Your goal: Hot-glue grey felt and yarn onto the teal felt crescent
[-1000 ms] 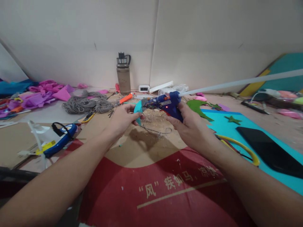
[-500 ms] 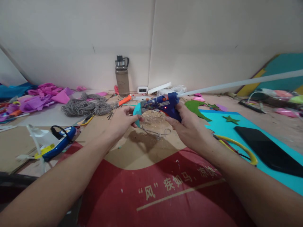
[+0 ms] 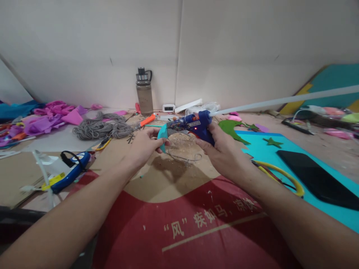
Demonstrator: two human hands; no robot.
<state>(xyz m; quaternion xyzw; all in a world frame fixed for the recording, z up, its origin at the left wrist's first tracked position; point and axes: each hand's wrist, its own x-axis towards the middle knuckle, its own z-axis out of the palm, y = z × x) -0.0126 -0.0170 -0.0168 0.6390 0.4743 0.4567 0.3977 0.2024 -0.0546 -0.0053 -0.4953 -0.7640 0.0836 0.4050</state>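
My left hand (image 3: 148, 142) is closed on a small curved turquoise piece (image 3: 162, 136), pinched between thumb and fingers above the cardboard. My right hand (image 3: 223, 144) is wrapped round the handle of a blue hot glue gun (image 3: 200, 125) with a small red light on its side. The gun's nozzle end points left at the turquoise piece; whether the two touch I cannot tell. From the back of the gun a long whitish glue stick (image 3: 280, 101) runs out to the right. Below the gun, a thin grey cord (image 3: 185, 158) curls over the board.
A red and tan cardboard sheet (image 3: 179, 209) covers the table in front. Grey rope (image 3: 103, 127), an orange-handled cutter (image 3: 147, 120) and a water bottle (image 3: 144, 93) stand or lie behind. At right are a black phone (image 3: 316, 177), yellow-handled pliers (image 3: 291, 179) and green felt shapes (image 3: 232, 130).
The view has shifted very slightly. Both hands, the turquoise piece and the glue gun keep nearly the same positions; both grips are unchanged.
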